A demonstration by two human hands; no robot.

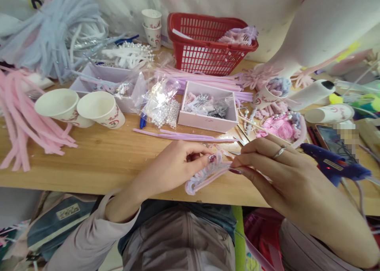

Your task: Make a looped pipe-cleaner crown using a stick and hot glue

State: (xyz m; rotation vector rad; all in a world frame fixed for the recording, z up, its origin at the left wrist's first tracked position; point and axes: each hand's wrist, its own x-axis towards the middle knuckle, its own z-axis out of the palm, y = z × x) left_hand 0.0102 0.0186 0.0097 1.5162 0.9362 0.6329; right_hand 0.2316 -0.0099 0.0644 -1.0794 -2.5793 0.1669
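Note:
Near the table's front edge, my left hand (181, 164) pinches a small piece of bent pipe cleaners (194, 184) in pale blue, lilac and pink. My right hand (267, 168), with a ring on one finger, closes thumb and fingertips on the pink pipe cleaner ends at the piece's right side. Its fingers partly cover what they grip. Just beyond both hands lie several loose lilac pipe cleaners (184, 136). To the right of my right hand rests a blue glue gun (332, 164) with a small red light.
Past my hands stands a white box (208, 122) of craft pieces, beside a bag of pearl beads (163, 104). A red basket (213, 53) is at the back. Paper cups (101, 108) and pink pipe cleaners (26, 120) occupy the left. A phone (335, 142) lies right.

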